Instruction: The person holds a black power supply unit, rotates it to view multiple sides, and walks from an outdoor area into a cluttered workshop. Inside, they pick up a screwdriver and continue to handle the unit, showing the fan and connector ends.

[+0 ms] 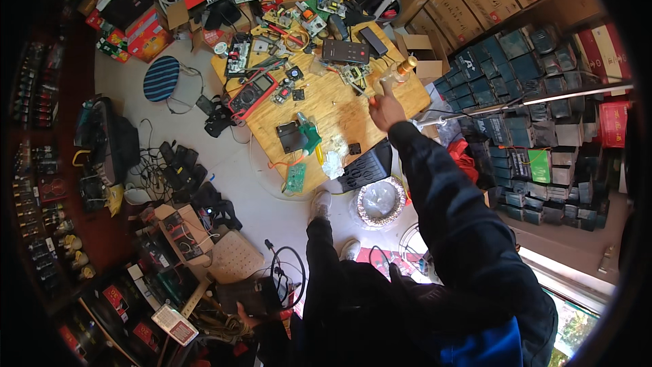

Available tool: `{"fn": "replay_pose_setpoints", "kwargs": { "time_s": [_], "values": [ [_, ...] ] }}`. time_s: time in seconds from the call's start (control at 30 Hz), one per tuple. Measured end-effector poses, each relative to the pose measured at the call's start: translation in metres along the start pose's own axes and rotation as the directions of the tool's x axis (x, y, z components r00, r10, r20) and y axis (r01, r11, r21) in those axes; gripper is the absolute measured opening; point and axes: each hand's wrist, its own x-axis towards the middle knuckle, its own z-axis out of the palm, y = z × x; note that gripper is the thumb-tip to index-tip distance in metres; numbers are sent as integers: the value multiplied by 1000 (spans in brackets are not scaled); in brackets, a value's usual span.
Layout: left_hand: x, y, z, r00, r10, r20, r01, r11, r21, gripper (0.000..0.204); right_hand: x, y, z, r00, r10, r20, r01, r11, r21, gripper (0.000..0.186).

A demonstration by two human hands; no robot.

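right hand (386, 110) reaching over table (326, 105), fingers around bottle (394, 73), grip unclear. multimeter (251, 92), boards far left of fingers, untouched. left hand unseen.

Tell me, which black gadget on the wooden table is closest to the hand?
The slim black one lying slanted near the table's far edge. It is nearer the right hand than the wider black one beside it.

Right hand (386, 110): fingers reach toward a clear bottle (394, 72) at the far right of the wooden table (333, 105); whether they grip it is too small to tell. Left hand (246, 315): low at the near left, largely hidden among clutter and dark clothing; its hold cannot be judged. Circuit boards (296, 177) on the table: detail unresolvable.
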Motion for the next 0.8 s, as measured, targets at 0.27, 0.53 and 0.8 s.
{"fn": "replay_pose_setpoints", "kwargs": {
  "time_s": [0.27,0.53,0.8],
  "values": [
    [1,-14,10,994,104,-38,-104,995,5,82,124,0,43,993,-28,119,46,987,-152,22],
    [0,-22,32,997,68,33,-70,995,68,78,159,18,66,990,-106,91,122,973,-198,22],
    [11,-21,48,999,20,-36,-16,995,95,76,85,3,50,994,-55,-92,59,998,36,22]
  ]
}}
